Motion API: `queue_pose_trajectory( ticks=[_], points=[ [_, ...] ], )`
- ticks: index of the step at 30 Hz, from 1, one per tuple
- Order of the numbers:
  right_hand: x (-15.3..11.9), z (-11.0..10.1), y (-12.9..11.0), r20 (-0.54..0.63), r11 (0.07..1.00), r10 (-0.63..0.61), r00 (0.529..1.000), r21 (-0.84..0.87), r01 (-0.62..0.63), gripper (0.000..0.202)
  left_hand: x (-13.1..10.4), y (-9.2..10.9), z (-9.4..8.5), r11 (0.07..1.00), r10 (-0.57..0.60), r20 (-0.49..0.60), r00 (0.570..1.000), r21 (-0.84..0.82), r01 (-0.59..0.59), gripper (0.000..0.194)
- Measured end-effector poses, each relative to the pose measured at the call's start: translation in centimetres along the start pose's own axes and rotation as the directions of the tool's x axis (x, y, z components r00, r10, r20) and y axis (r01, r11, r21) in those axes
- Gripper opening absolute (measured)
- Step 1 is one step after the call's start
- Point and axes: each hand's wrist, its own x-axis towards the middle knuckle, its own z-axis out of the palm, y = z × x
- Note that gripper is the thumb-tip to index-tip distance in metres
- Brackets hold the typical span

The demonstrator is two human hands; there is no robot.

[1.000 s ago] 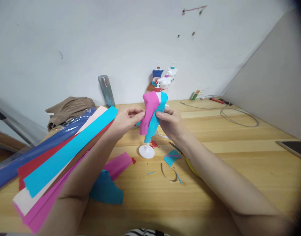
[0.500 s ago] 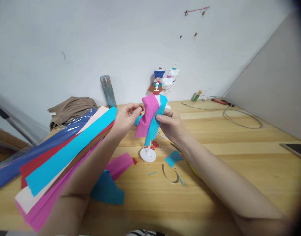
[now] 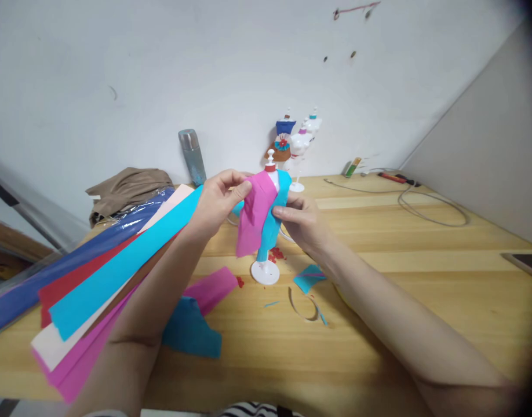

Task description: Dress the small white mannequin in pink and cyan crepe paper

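Note:
A small white mannequin [image 3: 265,272] stands on a round base at the middle of the wooden table. It is wrapped in cyan crepe paper [image 3: 274,215], and a pink crepe strip [image 3: 252,213] drapes across its front. My left hand [image 3: 217,200] pinches the upper edge of the pink strip near the mannequin's shoulder. From the right side, my right hand [image 3: 301,221] holds the mannequin's body and presses the paper against it.
A fan of crepe paper sheets [image 3: 96,278] in blue, red, cyan, white and pink lies at the left. Pink and cyan scraps [image 3: 196,324] lie near my left arm. More dressed mannequins [image 3: 294,139], a steel bottle [image 3: 192,156], brown cloth [image 3: 124,185] and a cable [image 3: 431,208] sit further back.
My left hand has lifted the top of the pink strip higher and to the left, across the mannequin's chest. The mannequin stands more upright. My right hand stays on its side.

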Motion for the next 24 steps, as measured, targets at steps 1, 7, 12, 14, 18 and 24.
queue_pose_trajectory(
  ticks=[1, 7, 12, 14, 18, 24],
  points=[
    [0.0, 0.0, 0.1, -0.003, 1.0, 0.002, 1.0, 0.001, -0.002, 0.025, 0.1, 0.0, -0.3, 1.0, 0.006, 0.004, 1.0, 0.005, -0.006, 0.048],
    [0.0, -0.4, 0.5, 0.008, 0.999, 0.035, 0.999, 0.027, -0.035, 0.025, 0.3, 0.6, -2.3, 0.983, -0.163, 0.186, 0.969, -0.048, 0.175, 0.04],
    [-0.1, -0.3, 0.3, 0.041, 0.998, 0.058, 0.997, 0.003, -0.058, 0.026, -0.1, 0.3, -3.5, 0.953, -0.258, 0.297, 0.919, -0.08, 0.293, 0.039],
    [-0.2, -0.3, 0.2, 0.057, 0.997, 0.071, 0.996, -0.008, -0.07, 0.027, -0.1, -0.2, -3.5, 0.953, -0.243, 0.302, 0.922, -0.104, 0.285, 0.043],
    [-0.3, -0.2, 0.1, 0.087, 0.997, 0.076, 0.993, 0.001, -0.076, 0.03, 0.0, -0.9, -2.9, 0.953, -0.211, 0.287, 0.934, -0.153, 0.262, 0.042],
    [-0.3, 0.0, 0.2, 0.102, 0.997, 0.073, 0.992, -0.006, -0.073, 0.027, 0.1, -0.6, -2.0, 0.993, -0.109, 0.188, 0.976, -0.019, 0.115, 0.038]
  ],
)
